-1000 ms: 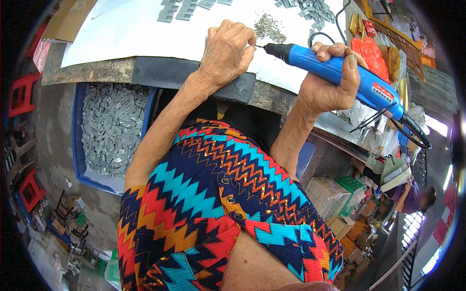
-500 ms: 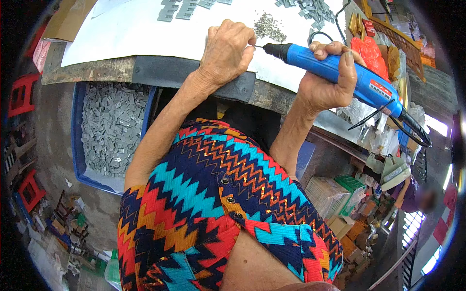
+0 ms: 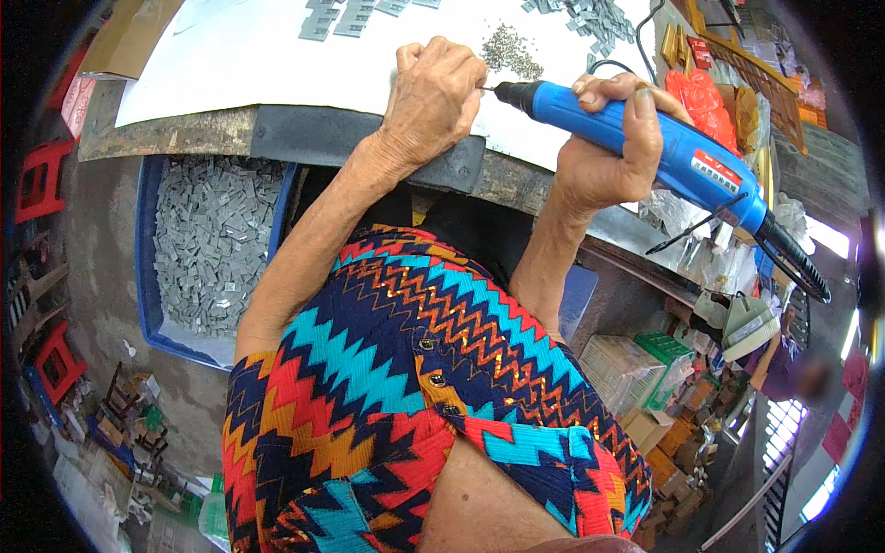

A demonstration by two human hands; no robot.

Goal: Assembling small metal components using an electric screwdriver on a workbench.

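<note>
My right hand (image 3: 613, 152) is wrapped round a blue electric screwdriver (image 3: 595, 127) with a black nose and a black cable at its rear end. It is held slantwise, its thin bit pointing left to the fingers of my left hand (image 3: 433, 97). My left hand is closed near the table's front edge, the fingers bent inward; what they pinch is hidden behind them. Just beyond the bit lies a loose heap of tiny screws (image 3: 510, 52) on the white table covering (image 3: 249, 64).
Flat grey parts (image 3: 348, 17) lie in rows at the far edge, with a pile of grey pieces (image 3: 595, 23) to their right. A blue bin (image 3: 147, 267) full of small grey pieces stands below at left. A cardboard box (image 3: 129, 41) and red plastic bag (image 3: 702, 103) flank the work area.
The screwdriver and my right hand have shifted slightly left, bringing the bit closer to the fingers of my left hand. My left hand has hardly moved.
</note>
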